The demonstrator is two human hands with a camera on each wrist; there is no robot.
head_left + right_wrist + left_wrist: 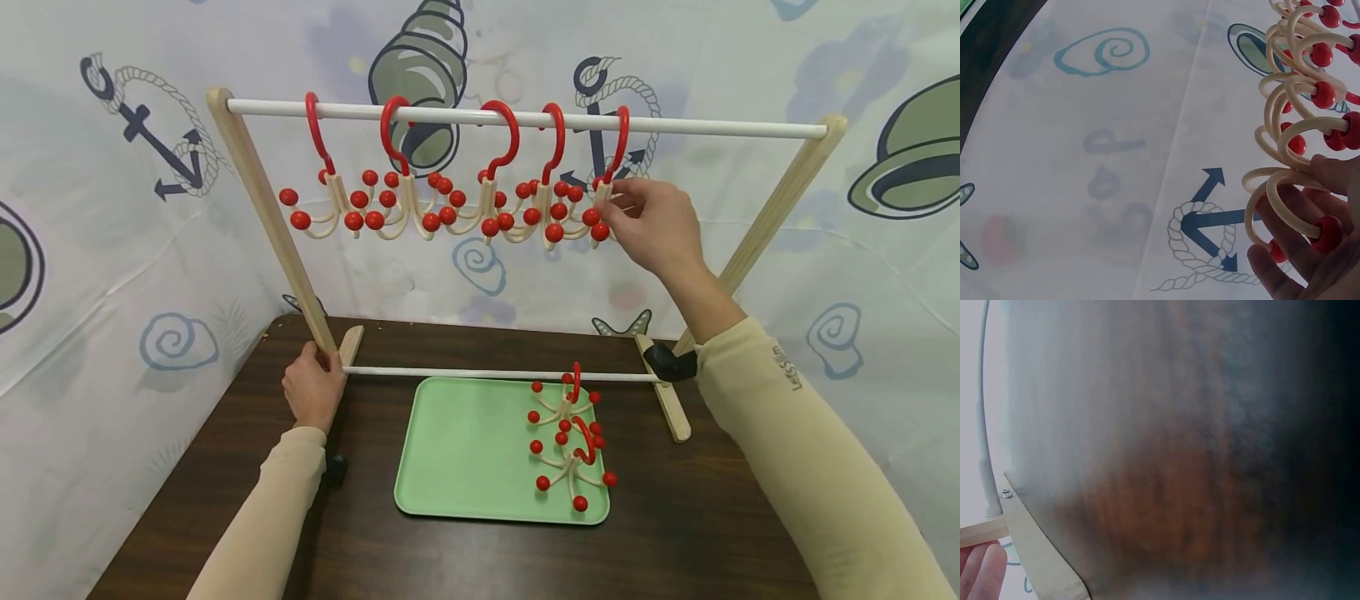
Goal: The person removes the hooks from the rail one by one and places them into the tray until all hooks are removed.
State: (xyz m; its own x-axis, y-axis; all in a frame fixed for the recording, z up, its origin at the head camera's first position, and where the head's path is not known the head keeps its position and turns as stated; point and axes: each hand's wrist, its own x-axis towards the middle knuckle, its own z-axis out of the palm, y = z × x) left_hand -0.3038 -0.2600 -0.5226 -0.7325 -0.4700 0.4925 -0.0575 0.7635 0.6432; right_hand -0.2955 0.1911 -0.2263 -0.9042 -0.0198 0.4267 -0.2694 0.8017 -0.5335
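Observation:
My right hand [654, 223] pinches the cream stem of the rightmost multi-arm hanger [600, 218]. Its red hook is over the white upper rail [705, 126]. Several like hangers, with curved arms tipped by red balls, hang to its left, the farthest being a hanger [330, 200] by the left post. In the right wrist view, thumb and fingers [1291, 231] are about the hanger's arms [1285, 194]. Low on the rack's left wooden post [273, 217], my left hand [313, 390] grips near the foot. Its wrist view is mostly blurred, with only some fingertips [988, 572] visible beside wood.
A green tray [465, 450] lies on the dark table [360, 542]. Two hangers [573, 467] rest at its right side. A white lower rail [480, 374] crosses behind the tray, joining the rack's feet. A patterned cloth [480, 283] hangs behind.

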